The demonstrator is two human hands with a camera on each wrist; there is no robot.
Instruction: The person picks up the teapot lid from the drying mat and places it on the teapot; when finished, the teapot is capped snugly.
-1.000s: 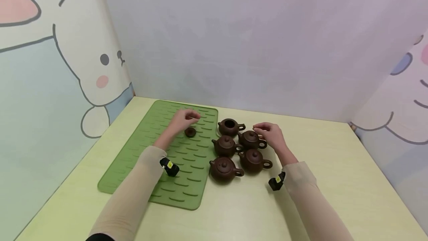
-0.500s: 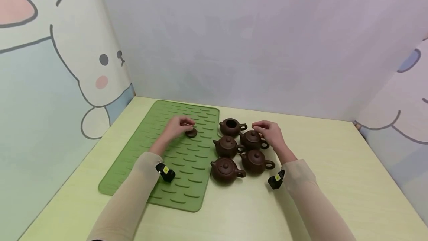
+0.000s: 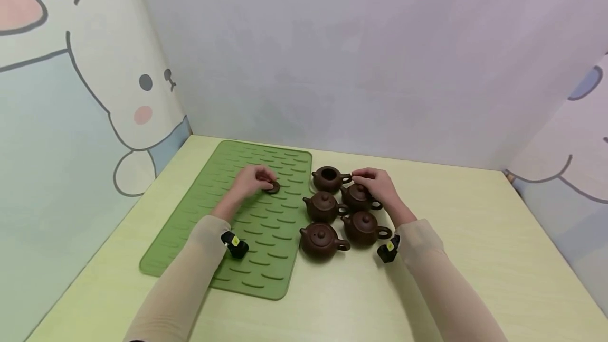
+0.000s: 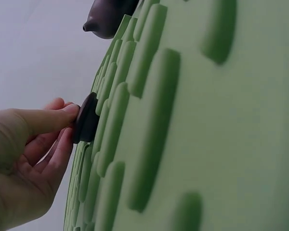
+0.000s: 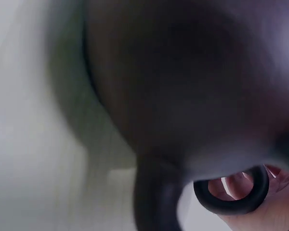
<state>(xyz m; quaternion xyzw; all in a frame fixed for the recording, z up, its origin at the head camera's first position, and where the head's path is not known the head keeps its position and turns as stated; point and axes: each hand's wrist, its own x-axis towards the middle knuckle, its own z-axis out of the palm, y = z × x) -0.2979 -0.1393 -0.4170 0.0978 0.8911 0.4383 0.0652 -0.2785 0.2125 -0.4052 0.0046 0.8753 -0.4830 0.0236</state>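
My left hand [image 3: 250, 180] pinches a dark brown teapot lid [image 3: 273, 188] low over the green mat [image 3: 228, 157]. In the left wrist view the thumb and fingers meet at the edge of the lid [image 4: 86, 119]. A brown teapot without a lid [image 3: 326, 178], its dark opening showing, stands at the back of a cluster, handle to the right. My right hand [image 3: 378, 184] has its fingertips right at that handle; I cannot tell whether they grip it. Its palm side passes above a lidded teapot [image 3: 357, 198]. The right wrist view shows the hand [image 5: 260, 211] partly behind a ring-shaped handle [image 5: 232, 206].
Close in front stand more lidded brown teapots: one in the middle left [image 3: 323, 207], one at front right [image 3: 363, 228] and one at front left [image 3: 318, 241]. Spouts point left, handles right. The pale table [image 3: 456, 236] meets a light wall [image 3: 342, 67] behind.
My left hand has come down and toward me to the lid and taken it between its fingers. My right hand has shifted slightly left to the lidless teapot's handle.
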